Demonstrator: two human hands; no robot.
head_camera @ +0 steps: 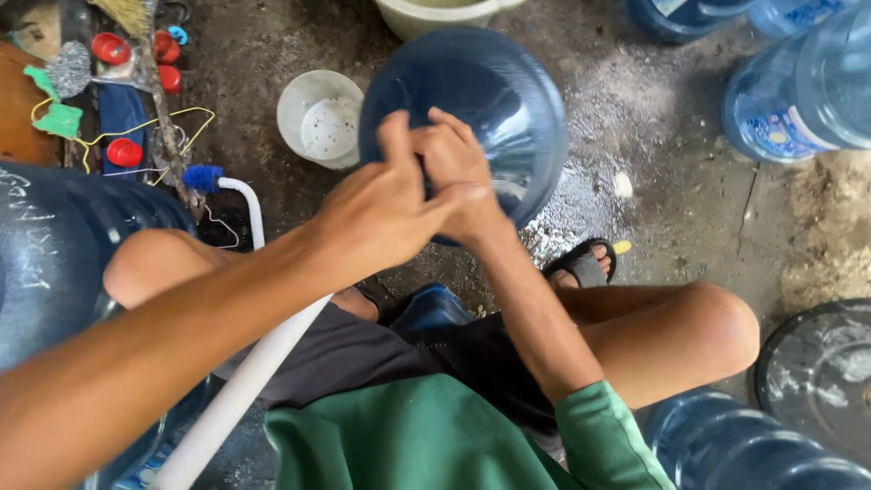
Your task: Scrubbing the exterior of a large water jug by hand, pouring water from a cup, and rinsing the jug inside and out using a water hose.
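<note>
- Seated low, a person clasps both hands over the near rim of a big blue water jug (pixel 490 100) that lies tilted on wet concrete
- left hand (pixel 376 213) curls over the right hand (pixel 454 168); fingers closed, what they pinch is hidden
- a firm, steady grip beneath the fingers would serve best
- beyond the fingertips: one white cup (pixel 319 116), four red caps (pixel 112 47)
- counted around: about six more jugs
</note>
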